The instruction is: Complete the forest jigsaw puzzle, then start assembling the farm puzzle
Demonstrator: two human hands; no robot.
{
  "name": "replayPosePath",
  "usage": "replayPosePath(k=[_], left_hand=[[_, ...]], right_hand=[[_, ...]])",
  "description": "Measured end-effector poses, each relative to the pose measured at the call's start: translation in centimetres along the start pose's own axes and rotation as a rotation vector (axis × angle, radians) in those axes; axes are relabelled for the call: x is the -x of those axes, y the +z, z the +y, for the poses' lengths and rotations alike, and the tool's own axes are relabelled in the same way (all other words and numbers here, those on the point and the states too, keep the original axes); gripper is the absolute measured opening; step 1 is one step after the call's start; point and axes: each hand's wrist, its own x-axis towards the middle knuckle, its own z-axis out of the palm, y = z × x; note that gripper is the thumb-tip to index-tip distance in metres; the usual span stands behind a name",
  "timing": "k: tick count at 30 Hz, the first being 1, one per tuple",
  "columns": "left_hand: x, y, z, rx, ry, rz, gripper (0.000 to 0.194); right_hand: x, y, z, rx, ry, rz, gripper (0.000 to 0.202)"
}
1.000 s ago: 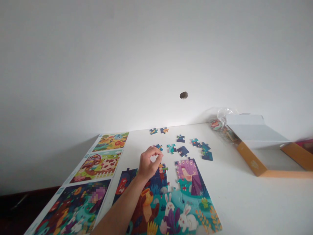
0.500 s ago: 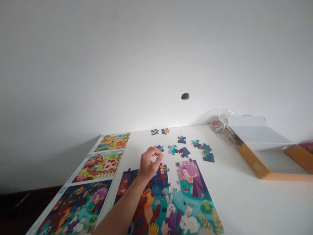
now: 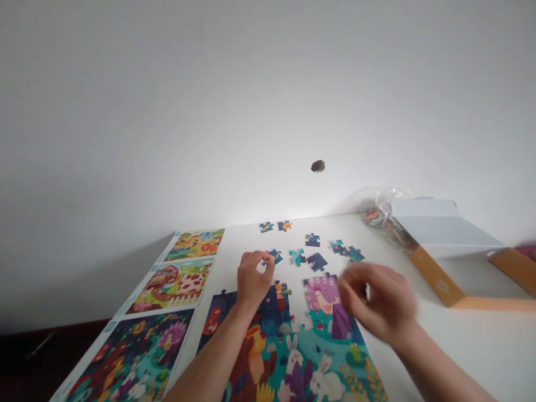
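My left hand is closed in a pinch at the left edge of a dark blue jigsaw piece with a yellow mark, just above the joined puzzle. My right hand hangs over the puzzle's right edge, fingers curled and smeared by motion; whether anything is in them cannot be made out. Under both arms lies the partly joined jigsaw puzzle, with rabbits, a bear and a purple bird. A gap runs down its upper middle. Loose beyond it are a teal piece and a plain dark blue piece.
Picture sheets line the table's left side. More loose pieces lie toward the wall. At the right sits an opened orange-and-white box, with a clear plastic bag of pieces behind it.
My right hand has come in from the right and now covers the spot where a dark loose piece lay. My left hand has shifted slightly left, its fingertips still at the blue piece.
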Motion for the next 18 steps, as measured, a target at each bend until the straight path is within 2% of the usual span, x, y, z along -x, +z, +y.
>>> replayPosePath(k=[2,4,8,15,18], left_hand=[[0.1,0.3,-0.4,-0.119,-0.016,-0.017,0.012],[0.3,0.5,-0.7,-0.244,-0.069,-0.065,0.018],[0.6,0.9,-0.8,-0.411,-0.142,-0.171,0.038],[0.3,0.8,-0.7,-0.351,-0.146,-0.22,0.025],[0.2,0.7,-0.8,-0.293,-0.155,-0.209,0.03]], right_hand=[[-2.0,0.5,1.9,0.051,-0.011,0.038,0.027],[-3.5,1.2,4.3,0.206,-0.064,0.109,0.027],[-4.0,2.8,7.5,0.295,-0.103,0.087,0.018],[-3.5,3.8,6.7,0.275,-0.122,0.033,0.013],[-3.7,4.0,6.7,0.264,-0.132,0.025,0.014]])
